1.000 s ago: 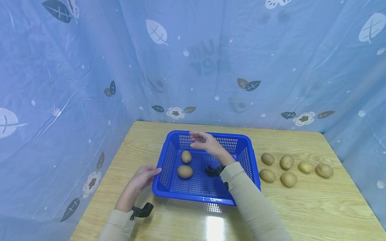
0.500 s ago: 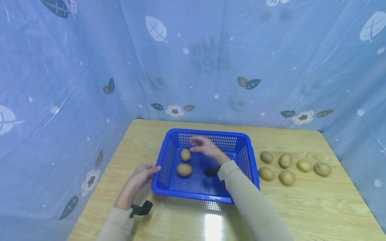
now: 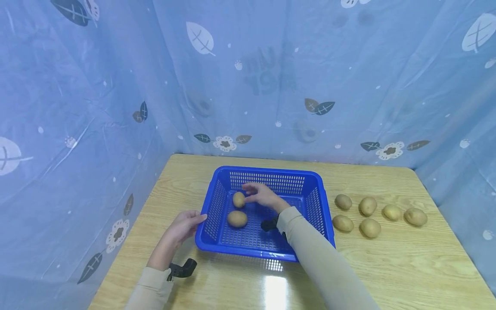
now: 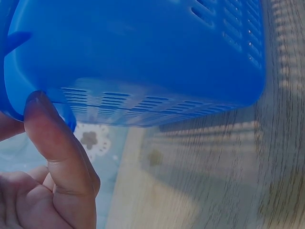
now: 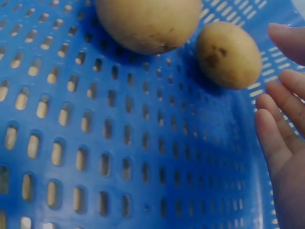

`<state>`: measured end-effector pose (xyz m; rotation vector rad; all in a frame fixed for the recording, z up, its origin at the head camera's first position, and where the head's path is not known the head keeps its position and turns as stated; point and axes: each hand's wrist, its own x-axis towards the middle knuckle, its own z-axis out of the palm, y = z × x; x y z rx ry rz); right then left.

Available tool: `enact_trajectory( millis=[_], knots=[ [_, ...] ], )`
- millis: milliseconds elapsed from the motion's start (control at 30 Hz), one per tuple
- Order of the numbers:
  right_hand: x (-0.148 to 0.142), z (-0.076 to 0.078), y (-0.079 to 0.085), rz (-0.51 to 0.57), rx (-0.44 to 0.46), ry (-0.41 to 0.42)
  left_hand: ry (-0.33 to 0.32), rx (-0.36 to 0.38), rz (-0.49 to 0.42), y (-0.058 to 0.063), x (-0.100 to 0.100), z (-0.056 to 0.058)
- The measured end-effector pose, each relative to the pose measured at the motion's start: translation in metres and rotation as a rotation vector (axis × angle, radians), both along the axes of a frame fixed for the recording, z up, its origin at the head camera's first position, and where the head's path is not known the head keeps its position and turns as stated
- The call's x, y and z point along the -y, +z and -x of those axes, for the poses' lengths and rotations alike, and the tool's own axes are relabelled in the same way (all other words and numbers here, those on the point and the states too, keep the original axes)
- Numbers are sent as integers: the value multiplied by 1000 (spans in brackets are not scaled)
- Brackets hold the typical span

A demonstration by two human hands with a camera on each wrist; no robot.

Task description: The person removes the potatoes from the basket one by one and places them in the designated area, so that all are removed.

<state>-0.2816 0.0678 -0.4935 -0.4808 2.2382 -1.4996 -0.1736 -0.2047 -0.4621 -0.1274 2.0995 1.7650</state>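
Observation:
A blue plastic basket [image 3: 263, 255] with slotted sides stands on the table, two potatoes on its floor. My left hand [image 3: 184, 225] pinches the basket's left rim; in the left wrist view a finger [image 4: 59, 148] lies against the underside of that rim. Inside the basket, my right hand [image 3: 263, 196] hovers with spread, slightly bent fingers right beside the farther, smaller potato [image 3: 239, 199]. That potato has a dark spot in the right wrist view, where the right fingers [image 5: 274, 138] hold nothing. The larger potato [image 3: 237, 219] lies just nearer to me.
Several potatoes [image 3: 370, 228] lie loose on the wooden table [image 3: 418, 262], right of the basket. A blue patterned curtain [image 3: 248, 82] hangs behind the table and along both sides. A black wrist mount [image 3: 184, 268] sticks out from the left sleeve.
My right hand has lowered into the basket, coming nearer to the smaller potato. My left hand stays at the rim, and the potatoes lie as before.

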Motion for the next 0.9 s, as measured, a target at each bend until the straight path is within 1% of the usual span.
enact_trajectory(
  millis=[200, 333, 500, 700, 900],
  knots=[
    [5, 1, -5, -20, 34, -4, -21, -6, -8, 0, 1, 0],
    [8, 1, -10, -22, 54, 8, -20, -8, -1, 0, 1, 0],
    [12, 2, -14, -34, 56, 28, -17, -5, 0, 1, 1, 0],
    [14, 1, -14, -55, 74, 7, -22, -3, -15, 1, 1, 0],
    [20, -1, -15, -86, 38, -11, -24, 0, -5, 1, 1, 0]
  ],
)
